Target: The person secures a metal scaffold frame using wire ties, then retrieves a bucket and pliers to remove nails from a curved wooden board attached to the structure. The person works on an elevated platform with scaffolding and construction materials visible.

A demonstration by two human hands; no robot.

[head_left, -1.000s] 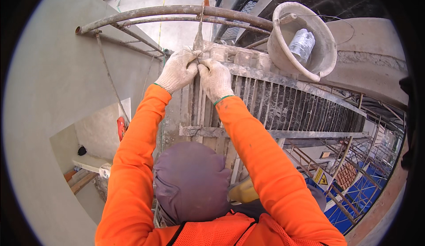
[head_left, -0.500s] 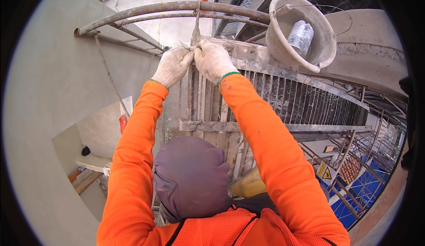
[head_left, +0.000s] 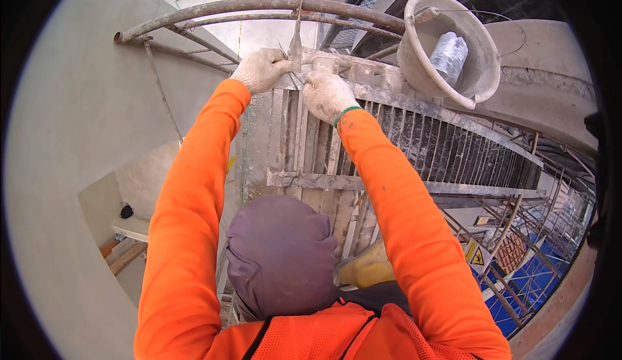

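Both my hands wear off-white knitted work gloves. My left hand [head_left: 262, 70] is closed in a pinch at the top edge of a metal-framed panel [head_left: 389, 94], with thin wire ends sticking out by its fingertips. Just to its right and slightly lower, my right hand [head_left: 329, 94] pinches thin wire [head_left: 296, 80] in the gap between the hands. A narrow grey strip [head_left: 296, 44] rises between them, reaching up to a curved, rusty pipe [head_left: 259, 3]. What the gloves cover at the fingertips is hidden.
A dirty whitish bucket [head_left: 414, 55] stands at the upper right, holding a clear plastic-wrapped bundle [head_left: 448, 55]. At left rises a smooth grey wall [head_left: 65, 133] with an opening. Scaffolding, blue sheeting [head_left: 518, 295] and a yellow warning sign [head_left: 477, 255] are lower right.
My hands, which were together, have moved apart; the right one dropped a little, and the wire now shows between them. The view has shifted slightly.
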